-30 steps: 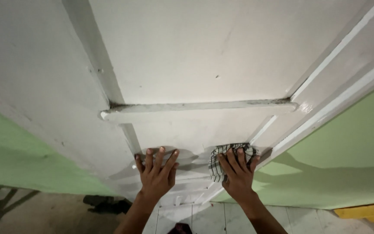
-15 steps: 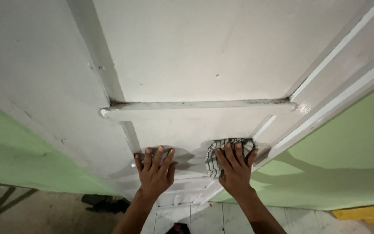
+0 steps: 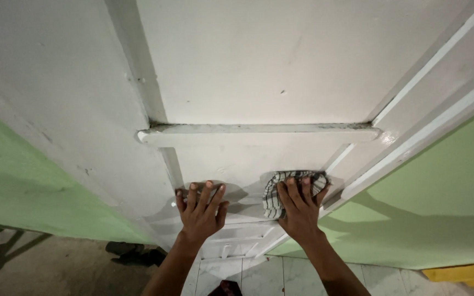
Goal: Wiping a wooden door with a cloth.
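A white painted door point(image 3: 259, 66) fills most of the view, with a raised horizontal rail point(image 3: 259, 133) across it. My left hand point(image 3: 202, 212) lies flat on the lower panel, fingers spread, holding nothing. My right hand point(image 3: 298, 207) presses a black-and-white checked cloth point(image 3: 276, 189) against the same panel, near the door's right edge, just below the rail.
Green walls flank the door, on the left point(image 3: 23, 186) and on the right point(image 3: 440, 208). White floor tiles point(image 3: 281, 274) lie below. A dark shoe point(image 3: 130, 253) sits on the floor at lower left. A yellow object point(image 3: 462, 273) is at the bottom right.
Both hands and the cloth sit slightly higher and further right in the view. The right hand keeps the cloth pressed to the panel. The left hand stays flat on the door.
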